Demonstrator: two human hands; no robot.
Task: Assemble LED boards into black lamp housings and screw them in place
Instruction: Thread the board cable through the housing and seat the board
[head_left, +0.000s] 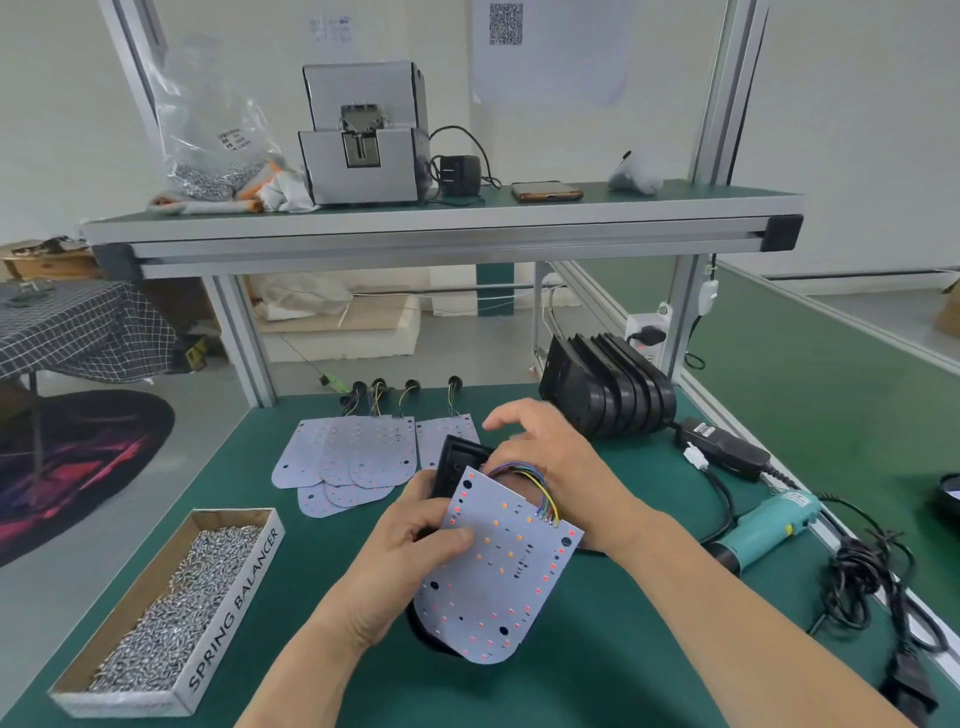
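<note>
The left hand (410, 551) is pinching one LED board (498, 587) over one black housing (457, 462); the right hand (550, 452) is hovering, fingers spread apart.

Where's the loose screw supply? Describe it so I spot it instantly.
On the green bench mat, go to the near left corner. A long open cardboard tray lies there, heaped with small silver screws. Unlike the clear bag of screws on the upper shelf, its side reads SPRING BALANCER.

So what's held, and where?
Left hand pinches the white LED board by its left edge; the right hand, near the coloured wires, cannot be told.
</note>
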